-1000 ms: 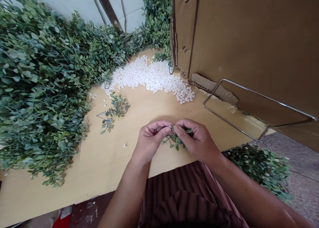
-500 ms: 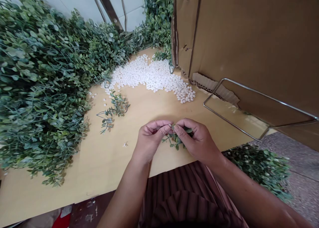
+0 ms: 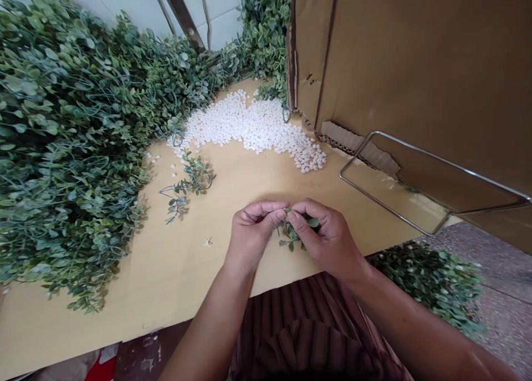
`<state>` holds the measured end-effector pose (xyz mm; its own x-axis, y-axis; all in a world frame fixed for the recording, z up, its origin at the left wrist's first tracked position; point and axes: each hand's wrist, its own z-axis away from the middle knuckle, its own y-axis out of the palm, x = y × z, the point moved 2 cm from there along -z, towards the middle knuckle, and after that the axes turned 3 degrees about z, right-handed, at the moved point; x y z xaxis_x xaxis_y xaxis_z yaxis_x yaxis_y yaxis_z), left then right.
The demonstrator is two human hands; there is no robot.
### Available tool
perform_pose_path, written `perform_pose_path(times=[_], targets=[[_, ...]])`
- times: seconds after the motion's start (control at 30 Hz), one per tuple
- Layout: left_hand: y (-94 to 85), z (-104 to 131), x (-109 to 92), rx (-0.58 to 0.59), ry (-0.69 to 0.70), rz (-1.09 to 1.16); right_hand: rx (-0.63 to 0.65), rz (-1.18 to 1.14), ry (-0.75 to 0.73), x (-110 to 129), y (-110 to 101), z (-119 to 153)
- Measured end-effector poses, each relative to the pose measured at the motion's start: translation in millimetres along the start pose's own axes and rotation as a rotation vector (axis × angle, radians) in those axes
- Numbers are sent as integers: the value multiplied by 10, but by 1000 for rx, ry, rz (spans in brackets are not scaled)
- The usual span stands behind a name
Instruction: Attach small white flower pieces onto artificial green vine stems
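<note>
Close to the table's front edge, my right hand (image 3: 330, 237) pinches a green leafy sprig (image 3: 292, 238), which hangs down below the fingers. My left hand (image 3: 250, 234) meets it thumb to thumb, its fingertips closed in a pinch at the sprig's upper end. Whatever sits between the left fingertips is too small to make out. Farther left on the table lies another leafy sprig (image 3: 197, 176). Behind both hands spreads a pile of small white pieces (image 3: 257, 126), and a tiny white star-shaped bit (image 3: 208, 242) rests left of my left hand.
A big heap of leafy greenery (image 3: 83, 131) covers the table's left side. On the right stands a large cardboard box (image 3: 415, 65), with a bent metal wire frame (image 3: 399, 212) before it. More greenery (image 3: 428, 281) lies lower right, beyond the tan tabletop (image 3: 166, 281).
My hands stay nearly in place, fingertips together. The sprig under them has turned slightly and shows fewer leaves on its left side.
</note>
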<state>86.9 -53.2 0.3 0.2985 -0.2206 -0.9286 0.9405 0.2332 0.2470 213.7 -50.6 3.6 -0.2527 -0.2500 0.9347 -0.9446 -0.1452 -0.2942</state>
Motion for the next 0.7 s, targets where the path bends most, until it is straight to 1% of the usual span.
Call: perform_pose_path(times=[0.23, 0.5, 0.6, 0.7], targets=[[19, 5, 3, -5, 9, 30, -21, -34, 55, -21, -17, -1], [53, 4, 38, 39, 47, -5, -41, -21, 45, -28, -16, 5], [1, 41, -1, 45, 79, -72, -57, -50, 53, -25, -21, -2], [-112, 107, -97, -10, 194, -185, -111, -104, 104, -32, -34, -14]])
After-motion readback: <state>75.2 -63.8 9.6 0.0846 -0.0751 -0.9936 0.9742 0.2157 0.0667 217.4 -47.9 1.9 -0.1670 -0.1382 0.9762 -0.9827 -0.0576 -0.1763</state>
